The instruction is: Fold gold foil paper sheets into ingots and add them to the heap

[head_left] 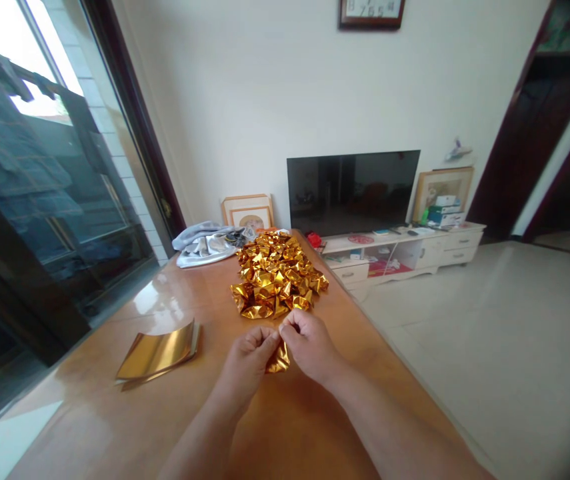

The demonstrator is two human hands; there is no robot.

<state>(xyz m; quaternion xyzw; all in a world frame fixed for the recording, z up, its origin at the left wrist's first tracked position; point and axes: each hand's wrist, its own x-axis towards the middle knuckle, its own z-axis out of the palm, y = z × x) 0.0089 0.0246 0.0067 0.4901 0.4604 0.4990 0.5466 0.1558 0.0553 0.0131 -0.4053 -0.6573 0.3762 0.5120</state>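
Note:
Over the wooden table, my left hand and my right hand meet, both pinched closed on one folded piece of gold foil paper held between them. Just beyond my hands lies a heap of folded gold foil pieces. A flat stack of gold foil sheets lies to the left of my left hand.
A grey cloth lies at the table's far end. Behind it are picture frames, a television on a white low cabinet, a glass door at left and tiled floor at right.

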